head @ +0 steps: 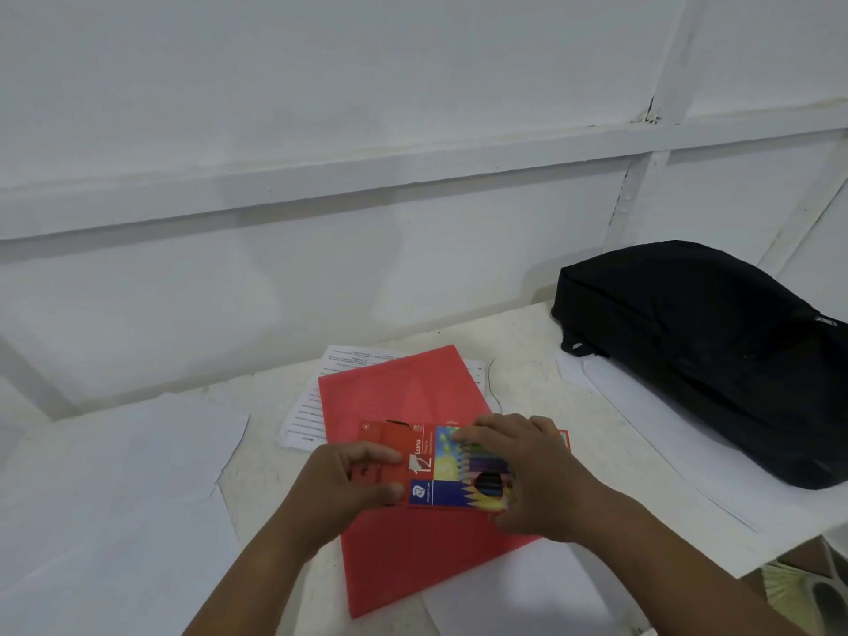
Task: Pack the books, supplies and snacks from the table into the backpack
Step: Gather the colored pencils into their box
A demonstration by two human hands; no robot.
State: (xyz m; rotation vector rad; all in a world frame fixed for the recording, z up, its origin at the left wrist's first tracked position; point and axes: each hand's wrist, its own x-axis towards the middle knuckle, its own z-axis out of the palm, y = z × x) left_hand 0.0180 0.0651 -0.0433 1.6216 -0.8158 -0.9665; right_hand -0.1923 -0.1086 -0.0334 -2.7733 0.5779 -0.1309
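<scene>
Risk of pencils sliding out the open flap: pencil box (459, 470) lying on red folder (413, 475), being gripped at flap end by left hand (353, 479), right hand (527, 470) curling over other end, backpack (706, 351) sitting closed, well apart
</scene>
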